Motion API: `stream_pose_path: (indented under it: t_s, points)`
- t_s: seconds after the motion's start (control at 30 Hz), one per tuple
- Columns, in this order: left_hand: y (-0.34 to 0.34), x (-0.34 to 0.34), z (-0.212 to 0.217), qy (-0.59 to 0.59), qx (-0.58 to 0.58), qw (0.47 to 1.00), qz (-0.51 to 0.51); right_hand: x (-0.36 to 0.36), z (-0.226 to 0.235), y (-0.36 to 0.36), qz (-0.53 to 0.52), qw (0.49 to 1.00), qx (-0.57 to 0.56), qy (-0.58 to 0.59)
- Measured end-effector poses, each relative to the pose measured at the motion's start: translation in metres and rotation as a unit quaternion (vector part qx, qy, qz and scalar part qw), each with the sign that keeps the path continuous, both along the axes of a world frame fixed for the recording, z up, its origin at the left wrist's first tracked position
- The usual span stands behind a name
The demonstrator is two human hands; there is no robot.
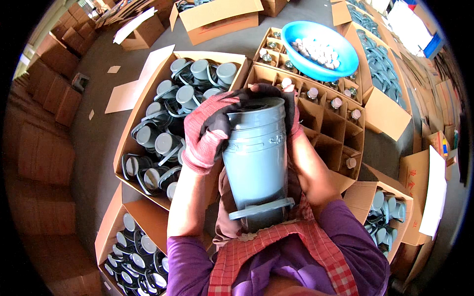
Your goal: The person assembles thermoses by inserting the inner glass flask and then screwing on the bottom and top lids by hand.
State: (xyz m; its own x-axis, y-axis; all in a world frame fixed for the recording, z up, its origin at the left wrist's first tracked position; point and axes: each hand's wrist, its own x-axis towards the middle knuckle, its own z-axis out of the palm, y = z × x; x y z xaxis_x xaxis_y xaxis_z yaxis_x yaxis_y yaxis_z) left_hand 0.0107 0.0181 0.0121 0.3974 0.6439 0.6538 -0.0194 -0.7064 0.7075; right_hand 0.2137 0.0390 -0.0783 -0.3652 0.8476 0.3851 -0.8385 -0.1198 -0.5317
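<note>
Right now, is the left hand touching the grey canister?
Touching. The head view shows the gloved left hand wrapped over the upper side of the grey canister, fingers curled at its rim.

A tall grey plastic canister (256,158) is lying between both gloved hands, the left hand (210,130) and right hand (292,116). A cardboard box of grey lids (148,98) is sitting left; a divided cardboard carton (340,128) right, a blue plastic basin (345,61) resting behind it.

Both hands raised, gloved, curled shut.
Left hand (210,130) grips from its side; right hand (292,116) opposite, forearms bare.
</note>
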Motion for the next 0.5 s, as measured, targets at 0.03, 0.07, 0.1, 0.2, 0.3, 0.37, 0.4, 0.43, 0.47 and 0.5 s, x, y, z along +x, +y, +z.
stream_pose_path:
  t_s: [0.03,0.07,0.1,0.2,0.3,0.37,0.4,0.43,0.47,0.5]
  points:
    - [0.005,-0.004,-0.009,-0.006,0.031,0.999,-0.013,0.002,0.000,0.001,-0.090,0.991,-0.044,-0.091]
    - [0.012,-0.007,-0.016,-0.033,-0.012,0.998,-0.045,0.003,0.021,-0.010,-0.279,0.914,0.076,-0.285]
    - [0.018,-0.011,-0.021,-0.057,-0.053,0.994,-0.077,0.004,0.038,-0.017,-0.288,0.916,0.085,-0.266]
    - [0.038,-0.007,-0.036,-0.116,-0.257,0.952,-0.117,0.008,0.086,-0.033,-0.267,0.920,0.098,-0.270]
    - [0.048,0.008,-0.077,-0.290,-0.523,0.786,-0.157,-0.011,0.128,-0.040,-0.294,0.701,0.263,-0.594]
    - [0.052,0.011,-0.098,-0.209,-0.380,0.895,-0.100,-0.010,0.115,-0.028,-0.316,0.665,0.330,-0.591]
    - [0.040,0.011,-0.082,-0.236,-0.404,0.877,-0.103,-0.004,0.111,-0.024,-0.293,0.695,0.332,-0.567]
    - [0.026,0.009,-0.065,-0.265,-0.425,0.860,-0.102,0.003,0.101,-0.019,-0.245,0.765,0.279,-0.526]
    - [0.020,0.010,-0.048,-0.210,-0.411,0.885,-0.060,0.011,0.084,-0.013,-0.241,0.824,0.262,-0.440]
    - [0.013,0.009,-0.033,-0.128,-0.324,0.937,-0.013,0.018,0.062,-0.005,-0.250,0.844,0.256,-0.399]
